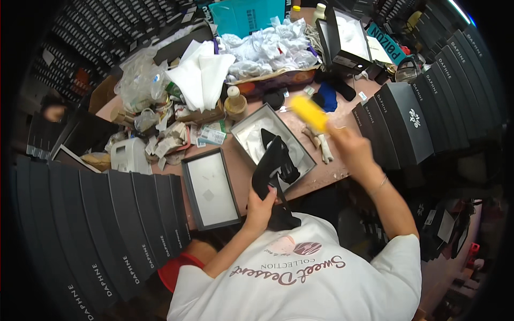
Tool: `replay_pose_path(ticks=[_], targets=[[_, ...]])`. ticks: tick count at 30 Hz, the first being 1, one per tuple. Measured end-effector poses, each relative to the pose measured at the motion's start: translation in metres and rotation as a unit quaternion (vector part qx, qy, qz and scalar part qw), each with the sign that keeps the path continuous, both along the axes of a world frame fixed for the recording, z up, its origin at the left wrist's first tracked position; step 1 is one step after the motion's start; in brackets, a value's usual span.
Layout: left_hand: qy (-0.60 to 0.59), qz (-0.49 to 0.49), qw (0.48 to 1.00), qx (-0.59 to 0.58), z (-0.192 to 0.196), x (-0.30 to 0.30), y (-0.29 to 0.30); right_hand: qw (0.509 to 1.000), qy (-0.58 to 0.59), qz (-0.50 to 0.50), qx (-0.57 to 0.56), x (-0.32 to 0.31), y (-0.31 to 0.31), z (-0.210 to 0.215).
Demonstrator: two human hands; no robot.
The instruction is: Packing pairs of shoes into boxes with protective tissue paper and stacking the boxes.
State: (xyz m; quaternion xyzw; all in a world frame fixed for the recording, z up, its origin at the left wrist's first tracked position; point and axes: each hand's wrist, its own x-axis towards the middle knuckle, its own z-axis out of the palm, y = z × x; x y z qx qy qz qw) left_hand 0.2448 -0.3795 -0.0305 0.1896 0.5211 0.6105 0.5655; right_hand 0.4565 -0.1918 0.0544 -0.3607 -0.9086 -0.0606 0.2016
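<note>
My left hand [260,209] is closed around a black shoe [262,174], held tilted over the near edge of an open shoebox [242,125]. Pale paper lines that box, and more black shoe parts show beside the held one; I cannot tell whether they belong to a second shoe. Raised to the right of the box, my right hand [354,152] grips a yellow oblong thing [310,113], blurred by motion, its kind unclear. A shallow grey box lid [209,187] lies to the left, white inside facing up.
Stacked dark shoeboxes stand at left [101,230] and right [407,125]. Behind the open box are crumpled white paper [267,48], a bottle [235,104] and white sheets [201,75]. A black-and-white open box [348,40] sits at the back right.
</note>
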Motion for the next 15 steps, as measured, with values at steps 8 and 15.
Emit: replay_pose_path(ticks=[8, 15], targets=[[-0.16, -0.1, 0.979, -0.078, 0.031, -0.039, 0.018, 0.977, 0.139, 0.144, -0.073, -0.032, -0.023, 0.003], [-0.354, -0.179, 0.917, -0.028, 0.011, -0.065, 0.004, 0.974, 0.156, 0.146, -0.07, -0.04, -0.004, -0.025]])
